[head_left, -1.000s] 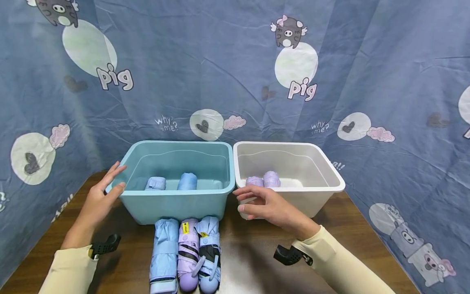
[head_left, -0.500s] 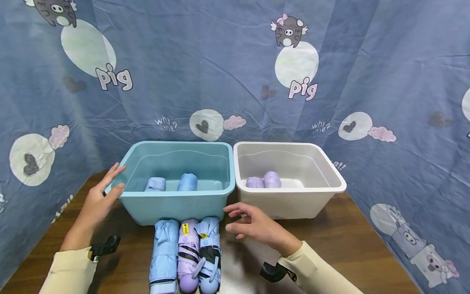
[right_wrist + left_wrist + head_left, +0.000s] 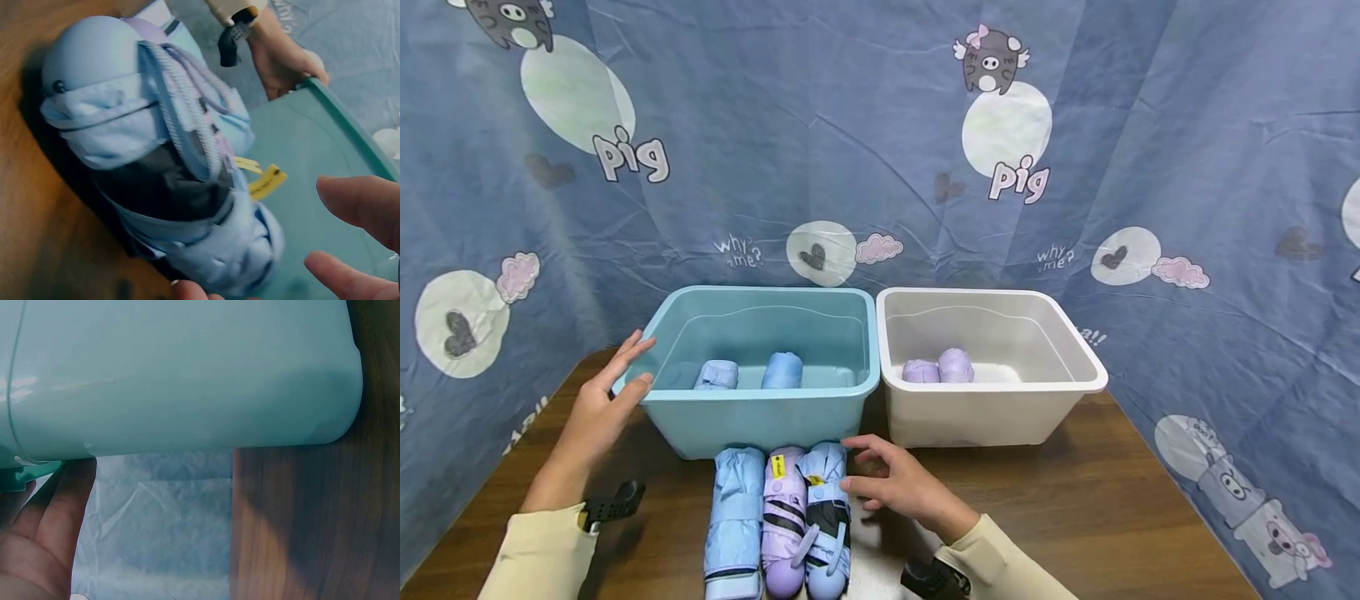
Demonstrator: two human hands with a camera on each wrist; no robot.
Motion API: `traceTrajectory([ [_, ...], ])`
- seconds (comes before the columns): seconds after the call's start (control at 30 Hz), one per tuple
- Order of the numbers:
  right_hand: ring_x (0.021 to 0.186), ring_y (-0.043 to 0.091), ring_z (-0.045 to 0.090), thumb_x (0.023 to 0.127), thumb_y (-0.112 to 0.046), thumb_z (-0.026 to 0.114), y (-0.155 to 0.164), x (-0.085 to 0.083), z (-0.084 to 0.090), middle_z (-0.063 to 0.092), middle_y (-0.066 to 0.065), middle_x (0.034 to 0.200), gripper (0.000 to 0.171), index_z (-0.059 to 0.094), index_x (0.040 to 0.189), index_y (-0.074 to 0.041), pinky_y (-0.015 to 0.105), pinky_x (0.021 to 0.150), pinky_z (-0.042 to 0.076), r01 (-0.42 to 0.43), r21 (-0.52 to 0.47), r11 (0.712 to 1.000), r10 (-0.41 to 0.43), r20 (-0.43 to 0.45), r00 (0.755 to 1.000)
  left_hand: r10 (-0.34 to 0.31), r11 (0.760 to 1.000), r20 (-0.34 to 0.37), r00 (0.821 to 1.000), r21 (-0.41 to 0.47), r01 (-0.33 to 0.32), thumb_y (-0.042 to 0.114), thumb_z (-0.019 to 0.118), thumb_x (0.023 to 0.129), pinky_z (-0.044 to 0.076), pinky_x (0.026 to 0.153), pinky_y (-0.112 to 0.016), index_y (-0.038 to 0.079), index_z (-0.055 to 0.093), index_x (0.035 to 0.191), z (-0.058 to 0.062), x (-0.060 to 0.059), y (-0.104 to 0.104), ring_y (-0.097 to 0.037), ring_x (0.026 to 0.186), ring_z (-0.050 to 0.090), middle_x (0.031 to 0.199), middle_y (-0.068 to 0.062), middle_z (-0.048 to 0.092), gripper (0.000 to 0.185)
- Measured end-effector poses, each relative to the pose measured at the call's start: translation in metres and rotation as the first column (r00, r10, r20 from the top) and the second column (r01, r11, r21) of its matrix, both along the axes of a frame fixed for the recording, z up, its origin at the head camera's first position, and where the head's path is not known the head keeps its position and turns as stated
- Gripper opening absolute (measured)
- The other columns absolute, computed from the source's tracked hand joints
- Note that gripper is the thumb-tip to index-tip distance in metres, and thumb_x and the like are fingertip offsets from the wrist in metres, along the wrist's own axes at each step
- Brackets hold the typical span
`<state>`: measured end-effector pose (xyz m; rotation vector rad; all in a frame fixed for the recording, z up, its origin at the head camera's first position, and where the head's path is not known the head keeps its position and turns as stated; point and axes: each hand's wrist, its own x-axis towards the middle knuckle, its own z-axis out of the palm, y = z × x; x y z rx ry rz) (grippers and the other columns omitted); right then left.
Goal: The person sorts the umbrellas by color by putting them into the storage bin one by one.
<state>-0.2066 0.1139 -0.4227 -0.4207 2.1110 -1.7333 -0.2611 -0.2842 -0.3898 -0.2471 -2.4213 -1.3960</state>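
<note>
My right hand (image 3: 901, 485) hovers low over the wooden table (image 3: 1120, 500), fingers spread and loosely bent, holding nothing. The fingertips (image 3: 359, 203) are just beside the far end of a folded blue-and-black umbrella (image 3: 824, 512), so close that I cannot tell whether they touch it. This umbrella lies lengthwise directly to the left of my right hand, the nearest of three lying side by side and touching. It is a short, plump cylinder of soft, gathered fabric, pale blue with a black panel, wrapped by a strap and trailing a woven cord loop (image 3: 181, 119). Its near end is a smooth, rounded cap (image 3: 94, 53). I judge it light and squashy on the outside but firm along its core, so the best hold would be around the middle, across the strap, where the cloth bunches and should not slip. Beyond it lie a lilac umbrella (image 3: 784, 525) with a yellow tag, then a light blue umbrella (image 3: 735, 521).

My left hand (image 3: 601, 408) lies open with straight fingers against the left corner of a teal bin (image 3: 760, 417), thumb by its rim. The bin is smooth, glossy plastic with rounded corners and holds two blue umbrellas. Ahead and to the right of my right hand stands a white bin (image 3: 992, 412) of the same shape, holding two lilac umbrellas. A wrinkled blue cloth printed with cartoon pigs hangs behind.
</note>
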Motion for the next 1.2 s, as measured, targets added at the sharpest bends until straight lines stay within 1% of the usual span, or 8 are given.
traceTrajectory([
  [0.2,0.088,0.025,0.061,0.086,-0.011,0.072,-0.008,0.003,-0.010,0.046,0.024,0.123,0.062,0.047,0.142,-0.018,0.043,0.060,0.057,0.005,-0.018,1.000,-0.005,0.006,1.000,-0.001,1.000,0.009,1.000,-0.008,0.001,0.026,0.051,0.100,0.010,0.105,-0.071,0.018,0.036,0.151,0.001,0.000,-0.001,-0.027,0.147,0.009,0.161,0.004,0.016,0.053],
  [0.4,0.098,0.027,0.061,0.084,-0.013,0.074,-0.015,0.006,-0.015,0.044,0.019,0.127,0.071,0.041,0.146,-0.028,0.047,0.062,0.057,0.014,-0.036,0.999,-0.012,0.056,0.998,-0.014,1.000,-0.011,1.000,0.002,0.014,0.022,0.051,0.100,0.009,0.107,-0.069,0.014,0.036,0.150,-0.003,-0.001,-0.001,-0.028,0.147,0.010,0.160,0.001,0.018,0.053],
  [0.57,0.092,0.023,0.064,0.083,-0.013,0.076,-0.021,0.005,-0.021,0.048,0.016,0.121,0.076,0.039,0.148,-0.027,0.040,0.056,0.056,-0.004,-0.025,1.000,0.004,0.011,1.000,-0.014,1.000,-0.018,1.000,0.009,0.015,0.021,0.050,0.100,0.010,0.110,-0.063,0.015,0.036,0.150,-0.002,-0.003,-0.001,-0.025,0.147,0.011,0.160,0.004,0.019,0.053],
  [0.7,0.087,0.018,0.067,0.081,-0.015,0.078,-0.027,0.004,-0.026,0.056,0.014,0.113,0.076,0.041,0.147,-0.020,0.030,0.059,0.055,-0.026,0.065,0.998,0.035,-0.143,0.989,-0.013,1.000,-0.019,1.000,0.012,0.013,0.020,0.050,0.100,0.009,0.111,-0.063,0.015,0.037,0.150,-0.001,-0.002,-0.002,-0.024,0.147,0.010,0.160,0.004,0.019,0.052],
  [0.83,0.092,0.013,0.058,0.077,-0.029,0.082,-0.035,0.005,-0.024,0.055,0.011,0.108,0.076,0.047,0.144,-0.022,0.024,0.073,0.048,0.041,0.228,0.973,0.026,-0.283,0.959,0.001,1.000,-0.005,1.000,0.018,0.000,0.022,0.049,0.100,0.007,0.109,-0.067,0.016,0.036,0.151,0.001,-0.001,-0.004,-0.024,0.147,0.008,0.160,0.005,0.017,0.052],
  [0.93,0.093,0.016,0.048,0.072,-0.038,0.084,-0.040,0.007,-0.023,0.051,0.009,0.108,0.079,0.048,0.142,-0.029,0.028,0.074,0.043,0.094,0.323,0.942,0.009,-0.305,0.952,0.001,1.000,0.005,1.000,0.021,-0.001,0.022,0.049,0.100,0.008,0.107,-0.069,0.016,0.035,0.151,0.003,0.000,-0.004,-0.026,0.147,0.007,0.161,0.004,0.016,0.053],
  [1.07,0.093,0.017,0.048,0.068,-0.041,0.087,-0.042,0.010,-0.021,0.051,0.010,0.110,0.085,0.047,0.142,-0.031,0.032,0.074,0.043,0.127,0.397,0.909,0.005,-0.315,0.949,-0.006,1.000,0.017,1.000,0.018,0.006,0.023,0.048,0.101,0.010,0.105,-0.071,0.017,0.034,0.151,0.002,0.000,-0.001,-0.029,0.147,0.007,0.161,0.002,0.015,0.053],
  [1.2,0.092,0.018,0.049,0.066,-0.045,0.087,-0.044,0.011,-0.018,0.050,0.011,0.109,0.089,0.045,0.143,-0.033,0.033,0.073,0.044,0.128,0.436,0.891,0.013,-0.306,0.952,0.004,1.000,0.019,1.000,0.011,-0.004,0.023,0.048,0.100,0.012,0.104,-0.072,0.019,0.035,0.151,0.002,0.000,-0.001,-0.029,0.147,0.008,0.161,0.003,0.016,0.052],
])
